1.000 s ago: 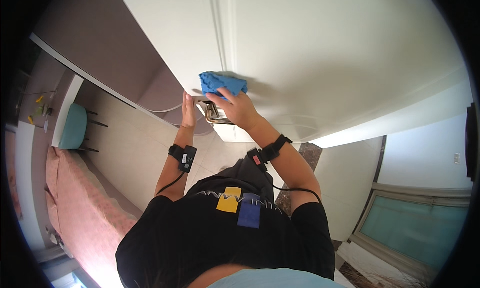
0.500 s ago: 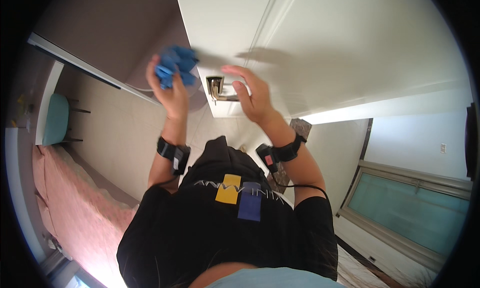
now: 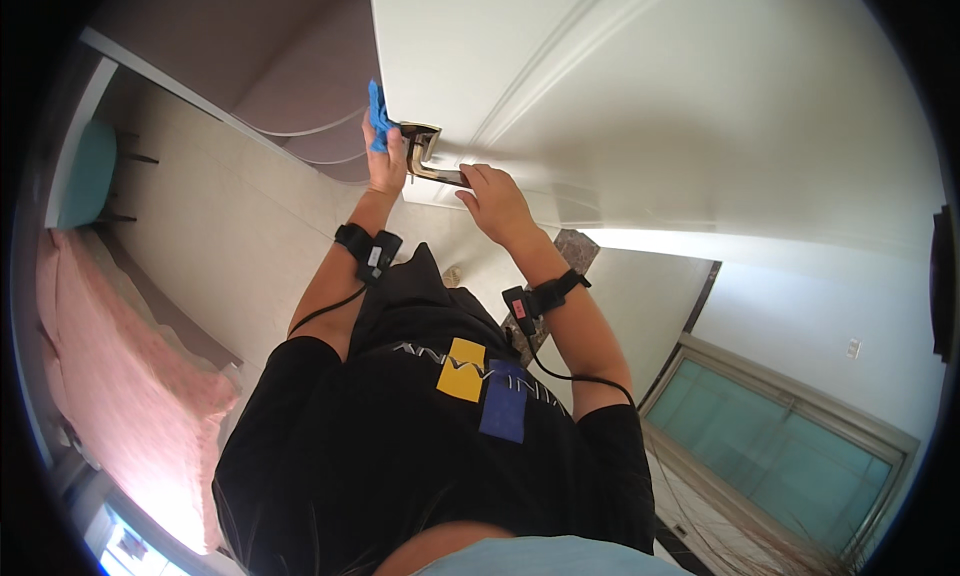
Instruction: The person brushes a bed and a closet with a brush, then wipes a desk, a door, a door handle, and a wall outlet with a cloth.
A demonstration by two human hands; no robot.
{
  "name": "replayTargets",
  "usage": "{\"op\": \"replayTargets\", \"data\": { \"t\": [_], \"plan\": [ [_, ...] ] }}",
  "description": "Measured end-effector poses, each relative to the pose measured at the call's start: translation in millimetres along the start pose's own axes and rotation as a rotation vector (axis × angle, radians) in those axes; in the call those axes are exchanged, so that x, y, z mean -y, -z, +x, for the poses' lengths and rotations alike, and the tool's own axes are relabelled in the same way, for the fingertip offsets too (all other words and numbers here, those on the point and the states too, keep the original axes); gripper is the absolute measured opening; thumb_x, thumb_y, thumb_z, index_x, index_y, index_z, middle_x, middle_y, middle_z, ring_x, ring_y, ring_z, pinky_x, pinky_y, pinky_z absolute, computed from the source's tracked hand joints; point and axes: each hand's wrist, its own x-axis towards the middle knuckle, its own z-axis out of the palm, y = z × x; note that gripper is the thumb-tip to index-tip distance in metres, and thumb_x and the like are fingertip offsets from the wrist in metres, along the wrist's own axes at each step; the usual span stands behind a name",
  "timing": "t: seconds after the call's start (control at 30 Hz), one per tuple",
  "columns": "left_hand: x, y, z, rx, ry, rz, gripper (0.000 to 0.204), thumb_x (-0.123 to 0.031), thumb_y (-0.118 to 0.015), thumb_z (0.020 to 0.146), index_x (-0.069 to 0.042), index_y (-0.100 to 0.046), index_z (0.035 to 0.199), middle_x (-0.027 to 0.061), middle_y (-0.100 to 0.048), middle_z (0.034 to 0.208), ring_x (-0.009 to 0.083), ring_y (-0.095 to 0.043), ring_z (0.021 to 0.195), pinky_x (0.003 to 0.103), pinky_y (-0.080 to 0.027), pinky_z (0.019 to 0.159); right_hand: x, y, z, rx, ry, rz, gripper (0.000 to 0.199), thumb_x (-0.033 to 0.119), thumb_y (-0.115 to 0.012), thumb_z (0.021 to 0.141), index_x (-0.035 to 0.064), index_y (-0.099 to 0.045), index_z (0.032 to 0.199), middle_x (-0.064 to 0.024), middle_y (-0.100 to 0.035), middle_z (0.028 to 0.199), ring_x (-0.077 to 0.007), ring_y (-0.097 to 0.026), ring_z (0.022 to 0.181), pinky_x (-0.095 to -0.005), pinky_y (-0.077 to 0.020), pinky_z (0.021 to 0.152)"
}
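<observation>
A white door point(image 3: 640, 106) stands in front of me with a brass-coloured lever handle point(image 3: 425, 168) near its free edge. My left hand point(image 3: 384, 168) is at that edge, beside the handle's plate, holding a crumpled blue cloth point(image 3: 378, 114) against it. Much of the cloth is hidden behind the hand and the door's edge. At the free end of the lever, the fingers of my right hand point(image 3: 500, 211) are curled onto the handle, thumb below. Both wrists carry black strapped devices.
A bed with a pink cover point(image 3: 130, 376) lies to the left, and a teal chair point(image 3: 88, 171) stands beyond it. A dark glossy panel point(image 3: 290, 51) rises at the far left. On the right is a framed teal glass panel point(image 3: 770, 446).
My left hand has brought the blue cloth rightward to the door's edge. My right hand has closed on the lever's end. The view has shifted slightly.
</observation>
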Motion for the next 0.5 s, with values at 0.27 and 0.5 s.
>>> {"op": "replayTargets", "data": {
  "t": [0.27,0.5],
  "plan": [
    [-70.9,-3.1,29.1,0.025,0.035,-0.141,0.057,-0.04,-0.041,0.092,0.003,-0.033,0.129,0.0144,-0.045,0.119,0.0219,-0.043,0.11,0.033,-0.035,0.093,0.6,-2.9,2.3,0.106,-0.085,-0.006,0.026,0.014,-0.059,0.08,0.0015,-0.05,0.101,-0.0142,-0.055,0.089,-0.0326,-0.054,0.079,-0.041,-0.0443,0.07],
    [-164.8,-13.4,84.2,-0.094,-0.519,0.203,0.069,-0.024,-0.069,0.072,-0.002,-0.036,0.128,0.0231,-0.035,0.133,0.0437,-0.034,0.12,0.048,-0.03,0.099,8.4,-6.2,3.2,0.113,-0.089,-0.023,0.023,0.012,-0.058,0.081,0.0015,-0.049,0.1,-0.0144,-0.056,0.085,-0.0329,-0.054,0.079,-0.0413,-0.044,0.069]
  ]
}}
